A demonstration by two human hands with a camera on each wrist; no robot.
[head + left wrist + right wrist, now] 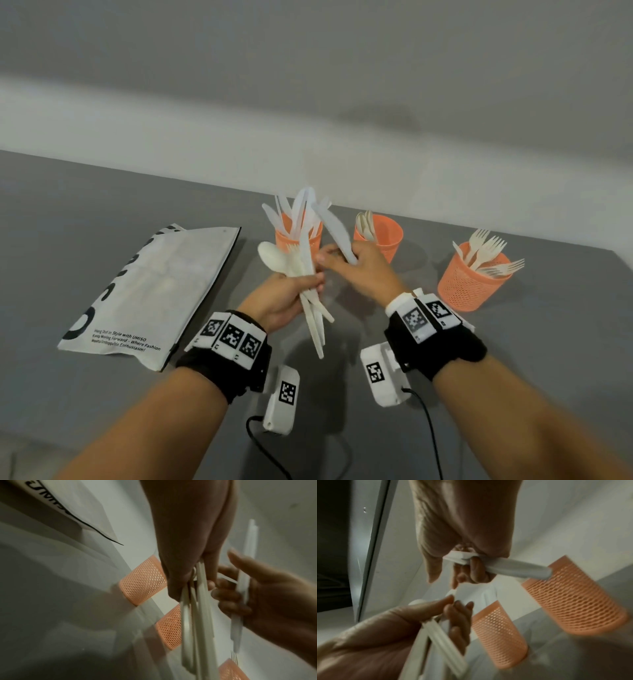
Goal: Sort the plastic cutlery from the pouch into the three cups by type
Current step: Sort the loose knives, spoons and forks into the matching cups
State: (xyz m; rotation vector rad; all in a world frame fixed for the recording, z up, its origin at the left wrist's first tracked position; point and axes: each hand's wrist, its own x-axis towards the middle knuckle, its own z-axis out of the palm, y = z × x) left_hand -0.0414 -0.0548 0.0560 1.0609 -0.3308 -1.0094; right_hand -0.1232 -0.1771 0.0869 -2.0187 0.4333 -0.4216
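My left hand [291,294] grips a bundle of white plastic cutlery [301,274] by the handles, with a spoon bowl and fork tines at the top. My right hand [356,263] holds a white knife [334,229] with its blade up, right beside the bundle. Three orange mesh cups stand behind: the left cup [284,236] holds several knives, the middle cup [385,233] holds spoons, the right cup [469,284] holds several forks. The left wrist view shows the bundle [197,615] and the knife [240,595]. The right wrist view shows the knife [513,568] in curled fingers.
The white pouch [147,291] with black lettering lies flat on the grey table [548,342] at the left. A wall rises just behind the cups. Two white tagged devices [282,397] with black cables lie near the front, under my wrists.
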